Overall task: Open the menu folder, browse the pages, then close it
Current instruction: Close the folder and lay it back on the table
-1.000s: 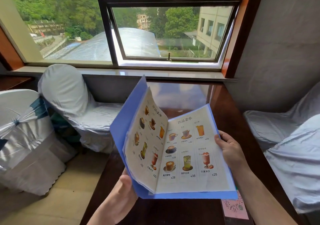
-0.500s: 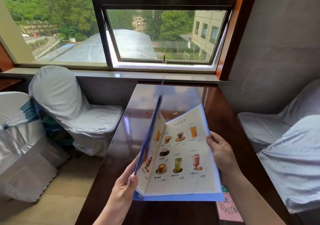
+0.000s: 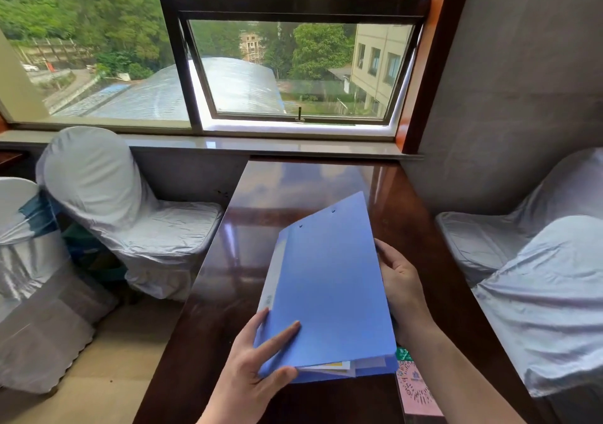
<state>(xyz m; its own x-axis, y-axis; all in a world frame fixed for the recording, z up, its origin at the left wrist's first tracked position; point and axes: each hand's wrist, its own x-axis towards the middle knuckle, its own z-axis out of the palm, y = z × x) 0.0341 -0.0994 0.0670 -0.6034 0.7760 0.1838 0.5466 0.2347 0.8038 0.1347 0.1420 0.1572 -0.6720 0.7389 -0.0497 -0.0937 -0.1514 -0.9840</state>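
Left side: two covered chairs. One chair (image 3: 29, 260), with a teal sash, is cut off by the left frame edge; the second chair (image 3: 120, 214) stands just beside it, near the worktop (image 3: 228, 276).

Centre: one blue menu folder (image 3: 329, 289), held above the dark glossy worktop, cover nearly shut. A narrow gap remains at the near edge, where page edges (image 3: 332, 365) show; the page count cannot be read. Two small rivets mark the cover near its far edge. The spine label is too blurred to read.

Two hands hold the folder. Left hand (image 3: 251, 365): grip clamped on the near left corner, thumb below the edge, fingers flat on the cover. Right hand (image 3: 401, 286): grip on the right edge; its fingertips are hidden behind the cover.

One pink QR card (image 3: 414, 387) lies on the worktop, partly hidden under the folder.

Right side: two covered chairs (image 3: 538, 293), both cut off by the frame edge.
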